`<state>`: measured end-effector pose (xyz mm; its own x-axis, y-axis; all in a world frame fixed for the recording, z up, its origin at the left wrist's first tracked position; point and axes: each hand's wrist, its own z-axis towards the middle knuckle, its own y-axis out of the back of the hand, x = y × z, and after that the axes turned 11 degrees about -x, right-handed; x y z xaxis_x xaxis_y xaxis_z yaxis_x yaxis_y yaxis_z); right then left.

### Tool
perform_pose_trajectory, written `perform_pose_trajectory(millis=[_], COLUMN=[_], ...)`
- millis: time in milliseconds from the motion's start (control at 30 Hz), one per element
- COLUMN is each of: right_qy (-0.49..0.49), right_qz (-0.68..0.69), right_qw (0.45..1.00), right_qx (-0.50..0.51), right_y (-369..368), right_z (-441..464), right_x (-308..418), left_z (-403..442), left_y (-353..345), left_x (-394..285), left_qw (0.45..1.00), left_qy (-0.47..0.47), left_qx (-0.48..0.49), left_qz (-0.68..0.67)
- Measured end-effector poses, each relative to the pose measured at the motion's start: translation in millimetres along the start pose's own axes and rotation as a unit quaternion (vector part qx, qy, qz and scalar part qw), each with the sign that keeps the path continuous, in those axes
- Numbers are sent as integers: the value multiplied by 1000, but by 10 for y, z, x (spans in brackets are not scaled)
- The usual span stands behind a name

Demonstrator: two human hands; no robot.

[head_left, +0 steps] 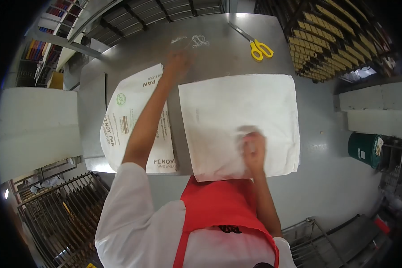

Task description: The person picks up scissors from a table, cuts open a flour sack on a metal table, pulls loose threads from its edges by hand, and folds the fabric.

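Note:
My left hand (178, 62), smeared by motion, is over the far part of the metal table, close to a blurred bit of white string (178, 40). Beside that lies a small tangle of white string (200, 41). Under my left forearm is a printed paper flour sack (136, 111). A plain white sack (236, 102) lies flat to its right, reaching the table's near edge. Over the lower part of this sack is my right hand (254, 149), its fingers curled and blurred. What they hold, if anything, I cannot make out.
Yellow-handled scissors (261, 50) lie at the far right of the metal table (223, 58). Racks of trays (321, 40) stand at the back right, and another rack (67, 214) at lower left. A green bin (361, 149) is on the right.

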<state>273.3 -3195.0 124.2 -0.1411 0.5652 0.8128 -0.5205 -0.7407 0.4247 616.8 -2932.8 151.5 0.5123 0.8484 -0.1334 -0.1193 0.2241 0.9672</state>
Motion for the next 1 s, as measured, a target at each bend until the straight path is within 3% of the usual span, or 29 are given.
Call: perform_pose_trajectory(millis=[67,100,167,233,333,500,667,700,733,767,833,867,933,1000], right_qy=[-37,-43,-45,-106,-166,-237,-331,-220,-107,-112,-25,-36,-20,1], right_qz=[-116,-173,-229,-351,-380,-319,-287,-324,-357,-357,-206,-154,-92,-85], right_qw=[987,975,959,922,908,917,897,920,927,927,975,985,995,996], right_qx=[-106,-133,-158,-125,-54,4,50,9,-34,-36,-78,-68,-37,-23], right_y=[369,582,868,1018,1120,1265,1325,1312,1289,1227,1000,857,561,332], right_z=[60,138,209,173,203,166,-34,-76,-114,-105,34,63,110,70], right_x=[-167,-195,-330,-488,-481,-533,-276,-281,-273,-241,-161,-111,-75,-129], left_z=[-652,-928,-1435,-1663,-1776,-1851,-2028,-1975,-1874,-1748,-1430,-1263,-1001,-905], left_y=[-156,-154,-75,102,51,184,222,229,221,220,75,-29,-219,-292], left_x=[5,-77,-349,-659,-833,-956,-774,-793,-813,-860,-899,-964,-1108,-1183], left_qw=[996,966,951,934,917,901,924,925,952,967,973,974,981,990], left_qy=[72,210,287,325,354,383,350,348,294,236,160,157,-2,18], left_qx=[-4,22,-13,25,56,26,48,49,-23,-94,-147,-146,-182,-130], left_qz=[-61,-147,-117,-145,-175,-203,-149,-147,-81,-15,-72,-73,-71,-58])
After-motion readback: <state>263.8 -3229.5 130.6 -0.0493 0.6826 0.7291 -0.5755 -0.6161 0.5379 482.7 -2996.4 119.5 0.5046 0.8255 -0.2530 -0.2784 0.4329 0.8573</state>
